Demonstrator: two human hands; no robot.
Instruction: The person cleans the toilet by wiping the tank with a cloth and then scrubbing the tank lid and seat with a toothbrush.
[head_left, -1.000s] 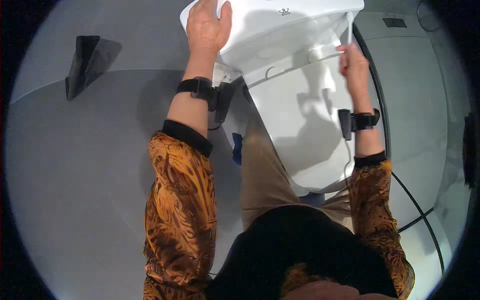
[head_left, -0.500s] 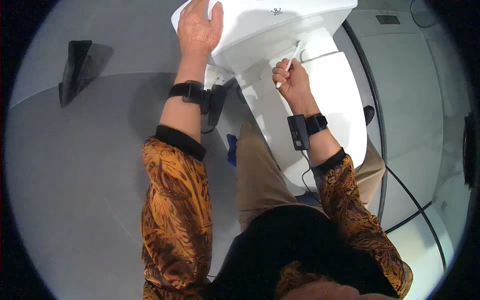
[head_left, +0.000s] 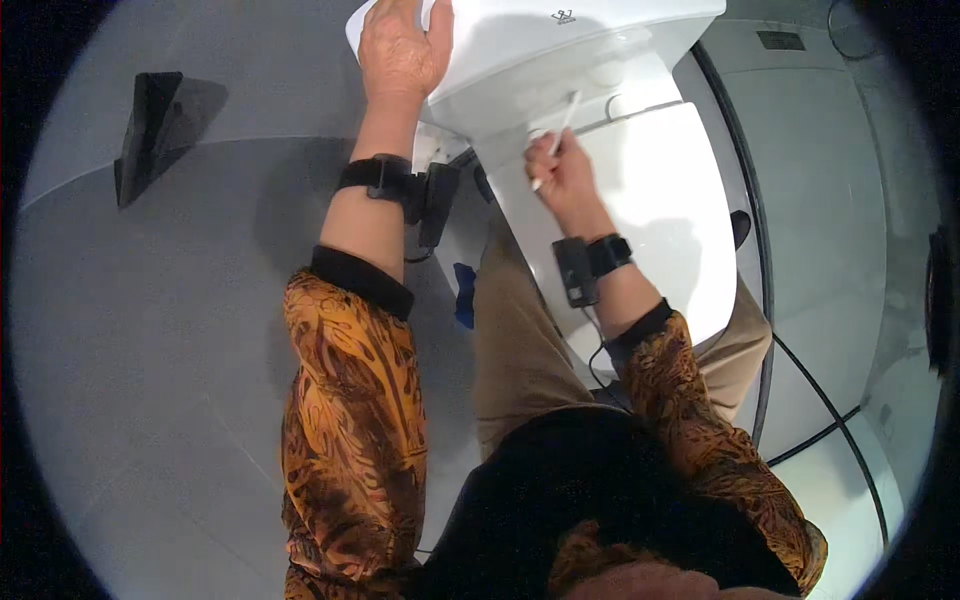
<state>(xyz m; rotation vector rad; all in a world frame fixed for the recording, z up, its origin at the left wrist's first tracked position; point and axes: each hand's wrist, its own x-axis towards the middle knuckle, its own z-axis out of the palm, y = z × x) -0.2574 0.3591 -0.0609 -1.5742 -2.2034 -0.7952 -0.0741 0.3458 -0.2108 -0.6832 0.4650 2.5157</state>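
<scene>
A white toilet stands in front of me, its lid (head_left: 665, 230) down and its tank (head_left: 520, 40) at the far end. My left hand (head_left: 400, 50) rests on the left end of the tank, thumb apart from the fingers, which run past the top edge of the picture. Closed around a slim white toothbrush-like brush (head_left: 566, 122), my right hand (head_left: 562, 170) is over the back left part of the toilet. The brush points up and away, its tip near the seam between tank and lid. Motion blurs this hand a little, and the bristles cannot be made out.
On the grey floor at far left stands a dark wedge-shaped object (head_left: 150, 140). A black hose (head_left: 748, 200) runs along the toilet's right side, with more black cables (head_left: 825, 400) beyond it. A blue item (head_left: 464, 295) lies beside my left leg. A floor drain (head_left: 780, 40) is at far right.
My right hand has moved left and slightly nearer with the brush, whose tip has also shifted left. My left hand stays on the tank. The whole view has shifted slightly.
</scene>
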